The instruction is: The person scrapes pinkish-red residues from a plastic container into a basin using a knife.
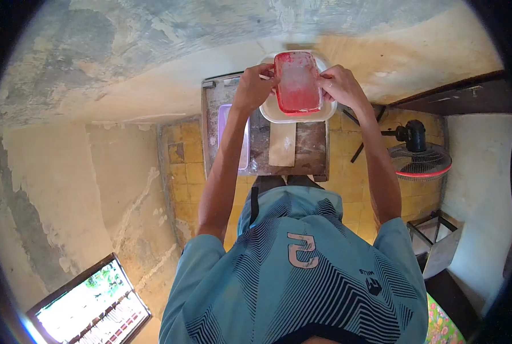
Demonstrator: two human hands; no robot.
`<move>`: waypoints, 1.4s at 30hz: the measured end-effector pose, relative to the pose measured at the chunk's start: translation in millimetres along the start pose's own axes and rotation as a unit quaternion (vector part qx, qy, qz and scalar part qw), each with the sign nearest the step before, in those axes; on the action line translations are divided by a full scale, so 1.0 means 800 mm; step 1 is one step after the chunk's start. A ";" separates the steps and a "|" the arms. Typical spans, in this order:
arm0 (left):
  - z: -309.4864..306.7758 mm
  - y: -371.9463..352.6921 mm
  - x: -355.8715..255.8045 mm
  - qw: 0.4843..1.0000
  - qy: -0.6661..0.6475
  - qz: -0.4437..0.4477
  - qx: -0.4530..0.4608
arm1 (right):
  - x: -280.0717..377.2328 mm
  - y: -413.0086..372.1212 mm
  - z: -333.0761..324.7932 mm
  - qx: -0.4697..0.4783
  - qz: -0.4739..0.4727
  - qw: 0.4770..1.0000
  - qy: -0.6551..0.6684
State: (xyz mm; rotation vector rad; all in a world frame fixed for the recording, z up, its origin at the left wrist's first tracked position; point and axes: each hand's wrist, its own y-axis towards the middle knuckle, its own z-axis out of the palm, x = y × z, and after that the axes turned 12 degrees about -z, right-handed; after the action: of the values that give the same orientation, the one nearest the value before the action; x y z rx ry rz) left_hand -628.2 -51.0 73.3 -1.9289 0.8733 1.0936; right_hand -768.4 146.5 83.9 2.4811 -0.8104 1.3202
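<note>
A red rectangular tray (298, 83), with a pale powdery or wet film over its surface, is held between my two hands. My left hand (257, 86) grips its left edge with bent fingers. On its right edge, the fingers of my right hand (339, 86) are closed. Below the tray is a white basin (284, 116), partly covered by it. The basin rests at the far end of a worn wooden table (260, 143). A brown flat piece (282, 146) lies on the table in front of the basin, and a lilac tray (245, 150) is at the left, partly behind my left forearm.
A black fan (419, 155) with a red rim stands to the right of the table. Beyond the table rises a patchy wall (181, 69). Yellow floor tiles (187, 172) surround the table. A small frame-like stand (439, 235) is at the lower right.
</note>
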 end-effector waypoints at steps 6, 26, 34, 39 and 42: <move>0.004 0.005 0.014 1.000 0.009 0.004 -0.004 | -0.004 -0.001 0.005 -0.014 -0.002 1.000 -0.007; -0.032 -0.087 -0.030 0.996 -0.091 -0.013 0.004 | 0.059 -0.066 0.015 -0.062 -0.078 0.992 0.078; -0.053 -0.187 0.006 0.993 -0.071 -0.097 0.019 | 0.103 -0.139 0.075 -0.056 -0.044 0.994 0.081; -0.052 -0.218 0.083 0.980 -0.095 -0.148 0.090 | 0.062 -0.177 0.144 -0.039 -0.026 0.996 0.076; -0.035 -0.221 0.132 0.976 -0.094 -0.171 0.098 | 0.038 -0.190 0.186 -0.038 0.000 0.998 0.046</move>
State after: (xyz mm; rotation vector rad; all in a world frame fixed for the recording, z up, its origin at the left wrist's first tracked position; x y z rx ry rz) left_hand -428.5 -8.0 35.9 -1.7020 0.5013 0.9281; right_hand -566.0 196.8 33.3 2.3436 -0.8232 1.3650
